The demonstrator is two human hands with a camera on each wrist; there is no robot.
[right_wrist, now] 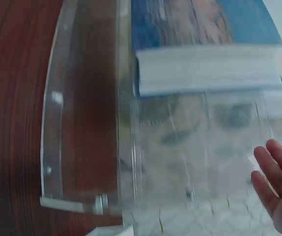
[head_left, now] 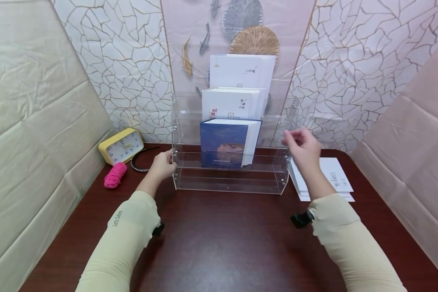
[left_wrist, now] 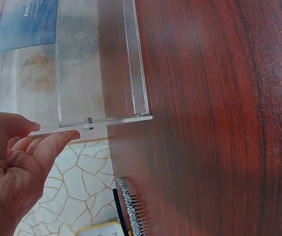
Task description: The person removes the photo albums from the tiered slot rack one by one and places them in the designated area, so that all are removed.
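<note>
A clear acrylic tiered rack (head_left: 226,185) stands on the table. In its front tier is a blue photo album (head_left: 222,142); a white album (head_left: 224,101) and a taller white album (head_left: 230,69) stand in the tiers behind. My left hand (head_left: 163,165) grips the edge of the rack's left side panel, thumb on one face and fingers (left_wrist: 57,147) on the other. Up beside the rack's right side is my right hand (head_left: 303,148), holding nothing. Its fingers (right_wrist: 273,164) are loosely extended near the side panel in the right wrist view.
White booklets (head_left: 336,174) lie right of the rack, partly under my right forearm. On the left are a yellow clock (head_left: 122,147), a pink yarn skein (head_left: 115,175) and a dark headband with a glittery band and teeth (left_wrist: 131,206). Patterned cloth walls (head_left: 131,61) enclose the table.
</note>
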